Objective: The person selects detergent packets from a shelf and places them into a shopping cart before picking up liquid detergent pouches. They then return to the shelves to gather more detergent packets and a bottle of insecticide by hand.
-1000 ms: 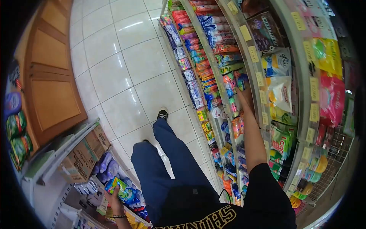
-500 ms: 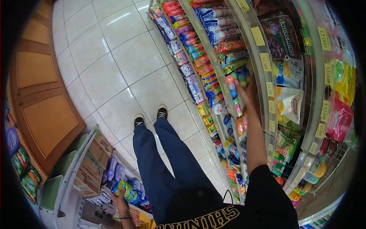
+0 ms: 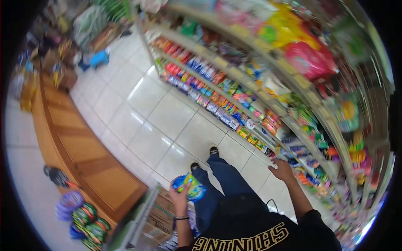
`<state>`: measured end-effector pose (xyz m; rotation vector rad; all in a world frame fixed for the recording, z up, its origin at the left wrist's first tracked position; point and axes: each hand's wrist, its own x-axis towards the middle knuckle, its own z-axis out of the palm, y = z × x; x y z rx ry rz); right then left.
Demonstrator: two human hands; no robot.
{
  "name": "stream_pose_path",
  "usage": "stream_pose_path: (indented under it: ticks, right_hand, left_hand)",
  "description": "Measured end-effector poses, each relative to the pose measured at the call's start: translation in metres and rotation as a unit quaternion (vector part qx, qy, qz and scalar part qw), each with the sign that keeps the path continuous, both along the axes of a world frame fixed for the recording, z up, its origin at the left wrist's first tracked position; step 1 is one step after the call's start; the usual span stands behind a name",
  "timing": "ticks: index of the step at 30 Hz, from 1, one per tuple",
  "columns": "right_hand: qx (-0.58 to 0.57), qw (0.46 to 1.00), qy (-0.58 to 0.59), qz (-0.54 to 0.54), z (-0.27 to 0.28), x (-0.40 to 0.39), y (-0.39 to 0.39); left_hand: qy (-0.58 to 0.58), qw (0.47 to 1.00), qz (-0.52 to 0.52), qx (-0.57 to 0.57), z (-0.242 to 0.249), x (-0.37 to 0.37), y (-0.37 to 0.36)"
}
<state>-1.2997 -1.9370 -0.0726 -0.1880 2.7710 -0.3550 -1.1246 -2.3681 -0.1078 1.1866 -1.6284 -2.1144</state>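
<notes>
A blue and green packet (image 3: 193,189) is gripped in my left hand (image 3: 180,195), in front of my legs. A dark band circles that wrist. My right hand (image 3: 281,170) is away from the packet, near the lower shelf edge, with its thumb and fingers apart and nothing held. Beside it are rows of small colourful packets (image 3: 222,102) on the low shelves. Print on the packet in my left hand is too blurred to read.
Tall shelves (image 3: 289,67) with bags curve along the right. A wooden counter (image 3: 90,154) stands at the left, with green packs (image 3: 93,221) at its near end. Cardboard boxes (image 3: 157,217) sit below my left arm. A blue item (image 3: 99,59) lies on the far floor.
My right hand has come out of the shelf and hangs lower. My left hand has risen with the packet towards the middle. The view has turned, showing more of the counter and the far floor.
</notes>
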Motion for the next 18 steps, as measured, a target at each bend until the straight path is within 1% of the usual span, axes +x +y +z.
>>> stream_pose_path:
  ticks: [1, 2, 4, 5, 6, 7, 8, 9, 11, 12, 13, 14, 15, 16, 17, 18]
  right_hand:
    - [0.007, 0.995, -0.088, -0.057, 0.020, 0.024, 0.018]
    - [0.009, 0.977, -0.181, -0.111, 0.037, 0.057, 0.036]
    - [0.002, 0.972, -0.188, -0.144, 0.057, 0.107, 0.078]
    - [-0.005, 0.967, -0.193, -0.167, 0.075, 0.129, 0.091]
    - [-0.002, 0.960, -0.189, -0.207, 0.096, 0.148, 0.098]
    - [0.008, 0.959, -0.155, -0.238, 0.104, 0.169, 0.107]
    - [0.021, 0.955, -0.126, -0.267, 0.111, 0.192, 0.118]
    - [0.013, 0.950, -0.125, -0.287, 0.125, 0.215, 0.122]
    - [-0.068, 0.923, -0.028, -0.378, 0.150, 0.240, 0.123]
    - [-0.080, 0.927, -0.023, -0.366, 0.149, 0.255, 0.133]
    - [-0.204, 0.898, 0.031, -0.388, 0.140, 0.278, 0.140]
    - [-0.324, 0.851, 0.079, -0.405, 0.134, 0.292, 0.151]
    - [-0.336, 0.851, 0.078, -0.396, 0.142, 0.297, 0.158]
    - [-0.439, 0.785, 0.056, -0.434, 0.158, 0.311, 0.158]
    - [-0.527, 0.702, 0.037, -0.477, 0.170, 0.335, 0.161]
    - [-0.598, 0.643, 0.044, -0.477, 0.171, 0.352, 0.173]
  left_hand:
    - [-0.002, 0.999, -0.049, 0.007, 0.009, -0.016, 0.005]
    - [0.000, 0.996, -0.090, 0.016, 0.038, -0.033, 0.014]
    - [0.069, 0.979, -0.188, 0.030, 0.065, -0.060, 0.036]
    - [0.080, 0.968, -0.235, 0.035, 0.087, -0.069, 0.051]
    - [0.096, 0.953, -0.284, 0.042, 0.108, -0.083, 0.070]
    - [0.106, 0.942, -0.316, 0.035, 0.123, -0.098, 0.091]
    - [0.121, 0.917, -0.379, 0.038, 0.135, -0.108, 0.115]
    - [0.127, 0.891, -0.433, 0.041, 0.147, -0.110, 0.141]
    - [0.118, 0.852, -0.508, 0.037, 0.180, -0.115, 0.197]
    - [0.127, 0.821, -0.556, 0.027, 0.184, -0.112, 0.228]
    - [0.134, 0.788, -0.601, 0.014, 0.185, -0.109, 0.260]
    - [0.138, 0.763, -0.632, 0.006, 0.197, -0.101, 0.295]
    - [0.144, 0.736, -0.661, -0.008, 0.208, -0.088, 0.329]
    - [0.139, 0.737, -0.661, -0.016, 0.208, -0.077, 0.361]
    - [0.133, 0.694, -0.708, -0.018, 0.206, -0.059, 0.402]
    - [0.128, 0.634, -0.763, -0.009, 0.202, -0.036, 0.451]
